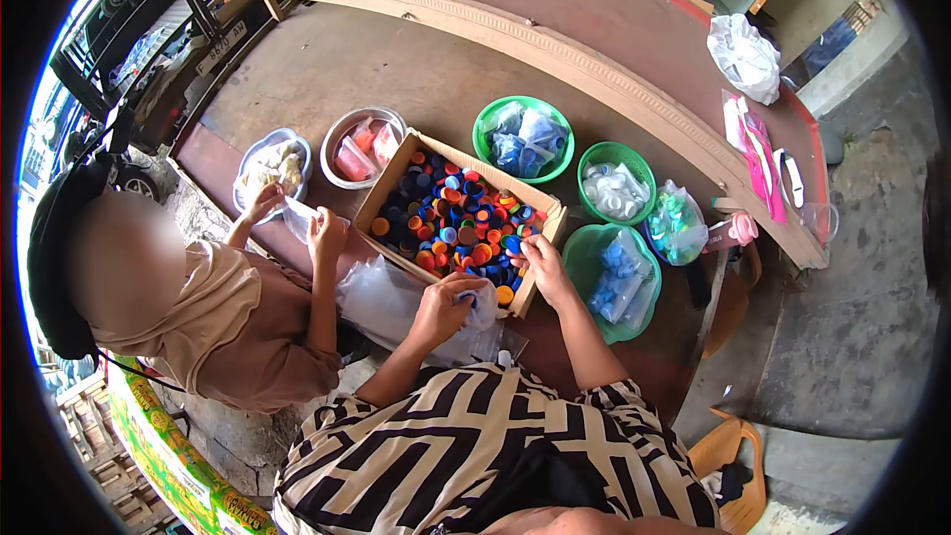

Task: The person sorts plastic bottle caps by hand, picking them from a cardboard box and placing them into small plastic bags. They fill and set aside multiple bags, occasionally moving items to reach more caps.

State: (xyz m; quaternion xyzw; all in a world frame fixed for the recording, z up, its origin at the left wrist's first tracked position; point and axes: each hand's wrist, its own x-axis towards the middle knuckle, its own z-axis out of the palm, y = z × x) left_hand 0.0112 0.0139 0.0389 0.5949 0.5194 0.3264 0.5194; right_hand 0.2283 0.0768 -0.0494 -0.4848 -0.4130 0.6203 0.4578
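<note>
A cardboard box [384,183] full of loose bottle caps [464,218], mostly blue, orange and red, stands in front of me. My left hand [442,309] is closed on a clear plastic bag [482,309] at the box's near side, with something blue by the fingers. Over the box's right part, my right hand [545,267] has its fingertips pinched at a blue bottle cap [513,245]. More clear plastic bags [381,295] lie to the left of my left hand.
Green baskets [563,166] with bagged blue and white caps stand behind and right of the box. A metal bowl [332,144] holds red bags. At left, a person [238,307] handles a clear bag by a pale basin [238,188]. A wooden beam [535,38] crosses the table.
</note>
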